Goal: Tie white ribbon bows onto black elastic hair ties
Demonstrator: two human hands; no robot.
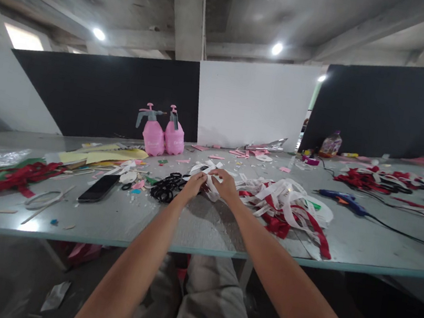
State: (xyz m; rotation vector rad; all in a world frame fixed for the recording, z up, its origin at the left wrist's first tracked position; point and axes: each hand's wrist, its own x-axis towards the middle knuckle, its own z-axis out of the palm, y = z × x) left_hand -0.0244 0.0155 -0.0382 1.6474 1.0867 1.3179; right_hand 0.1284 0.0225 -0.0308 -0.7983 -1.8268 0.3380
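My left hand (193, 186) and my right hand (225, 185) meet over the middle of the table, fingers pinched. Between them is a white ribbon (211, 193), looped below the fingertips; its finer detail is too small to make out. Beside my left hand lies a heap of black bands (168, 186). To the right of my right hand spreads a tangled pile of white ribbons (289, 197), with red ribbons (278, 226) mixed in and trailing towards the front edge.
Two pink spray bottles (154, 137) stand at the back. A phone (99, 188), red strips (21, 179) and paper scraps (105, 154) lie left. On the right are a blue glue gun (343, 200) with its cord, more red ribbons (372, 178) and a plastic bottle (331, 145).
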